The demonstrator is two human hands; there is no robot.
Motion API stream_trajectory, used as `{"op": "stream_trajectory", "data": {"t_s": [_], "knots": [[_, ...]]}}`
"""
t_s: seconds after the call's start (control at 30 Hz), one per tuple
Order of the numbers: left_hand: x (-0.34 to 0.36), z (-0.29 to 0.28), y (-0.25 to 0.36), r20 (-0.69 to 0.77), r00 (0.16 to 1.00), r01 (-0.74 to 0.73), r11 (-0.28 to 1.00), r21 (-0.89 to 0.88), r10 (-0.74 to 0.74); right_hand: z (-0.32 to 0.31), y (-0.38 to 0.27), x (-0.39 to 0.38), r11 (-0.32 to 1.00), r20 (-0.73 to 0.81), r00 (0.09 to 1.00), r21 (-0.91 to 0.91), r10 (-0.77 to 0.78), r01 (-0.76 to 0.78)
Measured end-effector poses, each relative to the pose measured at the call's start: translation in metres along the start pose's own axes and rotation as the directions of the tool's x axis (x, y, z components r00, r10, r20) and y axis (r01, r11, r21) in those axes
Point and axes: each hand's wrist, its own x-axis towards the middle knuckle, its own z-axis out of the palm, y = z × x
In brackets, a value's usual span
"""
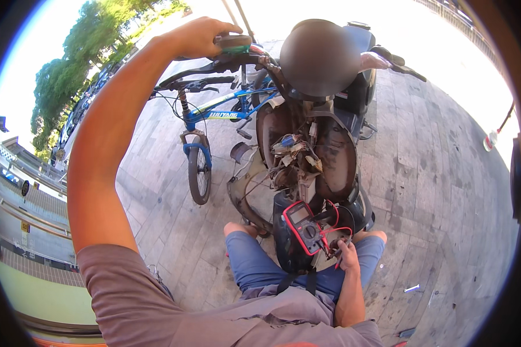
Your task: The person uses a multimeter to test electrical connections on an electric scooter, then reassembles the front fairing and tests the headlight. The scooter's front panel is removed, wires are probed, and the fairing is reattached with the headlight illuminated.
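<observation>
An electric scooter (337,156) stands in front of me with its front opened up and a tangle of wires and connectors (295,153) exposed. My left hand (205,37) reaches far up to the left handlebar, its fingers bent over a dark oval part (234,41) with a green underside. A red and grey multimeter (303,226) lies tilted on the dark part of the scooter between my knees. My right hand (348,255), low beside the meter, is closed on its test probes (338,260); red and black leads loop from them. The exact finger grip is partly hidden.
A blue bicycle (226,110) is parked just beyond the scooter on the left. A curved loose panel (243,196) leans by the scooter's left side. Small bits, including a light-coloured piece (411,288), lie on the paving (434,191) at right. A blurred round dark shape (319,58) tops the scooter.
</observation>
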Motion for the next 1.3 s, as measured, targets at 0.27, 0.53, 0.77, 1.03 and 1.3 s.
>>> {"op": "stream_trajectory", "data": {"t_s": [0.27, 0.53, 0.77, 1.03, 1.3], "knots": [[0.007, 0.006, -0.001, -0.006, 0.993, -0.115, 0.979, 0.166, 0.117, -0.001, 0.002, 0.0, 1.0, 0.0, 1.0, -0.005, -0.003, 0.003], [0.006, 0.003, 0.004, -0.002, 0.996, -0.091, 0.977, 0.195, 0.093, 0.003, -0.003, -0.002, 1.0, 0.016, 1.0, 0.016, 0.022, -0.022], [0.005, -0.004, 0.006, 0.006, 1.0, -0.03, 0.996, 0.088, 0.03, 0.002, -0.002, -0.003, 1.0, -0.039, 0.999, -0.003, 0.009, -0.009], [0.006, -0.005, -0.016, 0.108, 0.993, 0.076, 0.955, -0.286, -0.047, 0.004, -0.004, -0.003, 0.999, 0.007, 1.0, 0.015, -0.028, 0.028], [-0.029, 0.02, -0.022, -0.337, 0.933, -0.001, 0.939, -0.343, -0.122, 0.004, -0.004, -0.005, 0.999, -0.007, 1.0, 0.051, -0.006, 0.007]]}}
